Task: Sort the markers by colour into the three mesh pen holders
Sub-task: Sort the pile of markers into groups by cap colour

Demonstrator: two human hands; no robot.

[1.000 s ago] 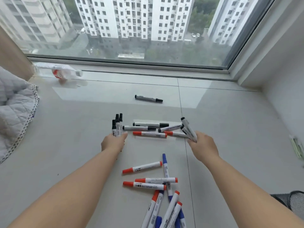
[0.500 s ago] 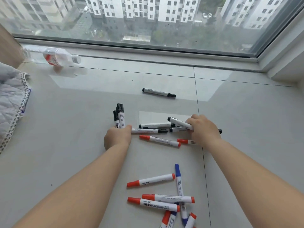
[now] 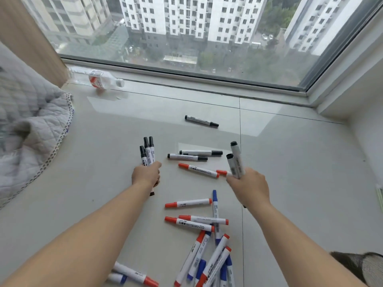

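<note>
My left hand (image 3: 146,174) grips three black-capped markers (image 3: 147,151), caps pointing away from me. My right hand (image 3: 247,183) grips two black-capped markers (image 3: 236,160), held upright above the tiles. Between the hands lie two black markers (image 3: 193,155) side by side and a red marker (image 3: 199,170); another red marker (image 3: 222,172) is partly hidden behind my right hand. One black marker (image 3: 201,121) lies alone farther off. Near me a pile of red and blue markers (image 3: 209,241) is scattered. No whole mesh holder shows; a dark mesh object (image 3: 360,266) sits at the lower right corner.
A clear plastic bottle (image 3: 99,79) lies on its side by the window. A grey quilted blanket (image 3: 27,129) covers the left side. The window frame (image 3: 186,73) and a white wall (image 3: 364,121) bound the tiled floor at the back and right.
My right hand has lifted off the floor with two black markers, now held upright. My left hand still holds its three black markers in about the same place.
</note>
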